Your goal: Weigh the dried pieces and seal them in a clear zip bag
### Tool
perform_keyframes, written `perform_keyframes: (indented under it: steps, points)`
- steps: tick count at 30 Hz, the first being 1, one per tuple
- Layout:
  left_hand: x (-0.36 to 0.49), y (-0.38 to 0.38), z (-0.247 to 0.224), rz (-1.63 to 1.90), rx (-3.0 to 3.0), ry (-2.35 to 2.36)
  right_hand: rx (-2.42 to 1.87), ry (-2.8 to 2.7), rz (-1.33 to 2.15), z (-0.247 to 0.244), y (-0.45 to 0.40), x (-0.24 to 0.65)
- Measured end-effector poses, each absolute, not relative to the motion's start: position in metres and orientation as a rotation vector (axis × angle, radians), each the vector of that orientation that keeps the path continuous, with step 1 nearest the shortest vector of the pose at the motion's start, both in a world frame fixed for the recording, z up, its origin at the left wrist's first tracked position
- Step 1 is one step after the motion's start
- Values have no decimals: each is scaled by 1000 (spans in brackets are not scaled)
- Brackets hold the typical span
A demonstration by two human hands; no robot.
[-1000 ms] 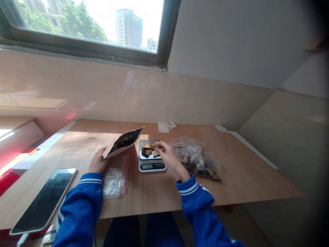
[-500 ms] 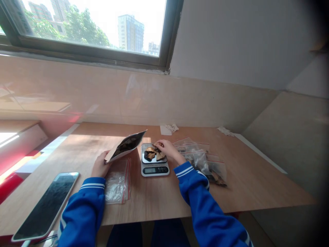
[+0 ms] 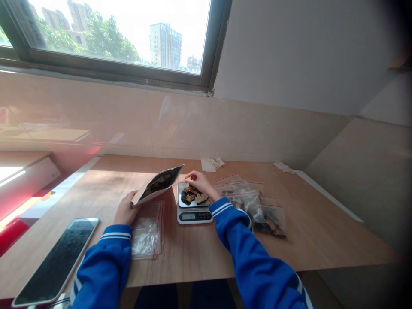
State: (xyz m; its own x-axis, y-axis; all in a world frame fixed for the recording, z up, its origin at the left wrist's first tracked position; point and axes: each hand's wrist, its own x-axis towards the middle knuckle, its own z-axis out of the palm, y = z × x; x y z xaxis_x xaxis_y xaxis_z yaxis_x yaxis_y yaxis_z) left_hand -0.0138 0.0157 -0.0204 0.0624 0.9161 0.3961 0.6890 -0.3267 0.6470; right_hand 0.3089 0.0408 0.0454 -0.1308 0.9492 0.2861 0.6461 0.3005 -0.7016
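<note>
My left hand (image 3: 125, 209) grips the near lower corner of a stand-up pouch (image 3: 143, 201), which is tilted with its mouth open; dark pieces show dimly inside. Right of it stands a small digital kitchen scale (image 3: 195, 218) with a pile of brown, dark-edged dried slices (image 3: 190, 197) on its plate. The digits on its display are too small to read. Above the back of the plate, my right hand (image 3: 200, 183) is closed in a pinch on a light brown dried slice (image 3: 187, 179). Flat clear zip bags (image 3: 146, 236) with red seals lie below the pouch.
Several clear zip bags (image 3: 254, 204) holding dark and brown pieces lie right of the scale. A large phone or tablet (image 3: 59, 259) rests at the left front. Crumpled white paper (image 3: 214, 164) lies near the wall, with another scrap (image 3: 283, 167) further right.
My right hand has moved left across the back of the scale plate, with a slice in its fingertips. The left hand and the pouch stay nearly still.
</note>
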Motion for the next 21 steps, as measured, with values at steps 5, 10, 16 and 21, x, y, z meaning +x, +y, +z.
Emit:
perform_keyframes:
  steps: [5, 10, 16, 21]
  points:
    - [-13, 15, -19, 1133, 2044, 1600, -1538, -1915, 389, 39, 45, 292]
    - [-13, 16, -19, 1150, 2047, 1588, -1573, -1917, 341, 45, 38, 293]
    - [-11, 11, -17, 1137, 2005, 1572, -1075, -1607, 347, 106, -10, 291]
    - [-7, 4, -8, 1146, 1946, 1532, -910, -1912, 304, 138, -67, 271]
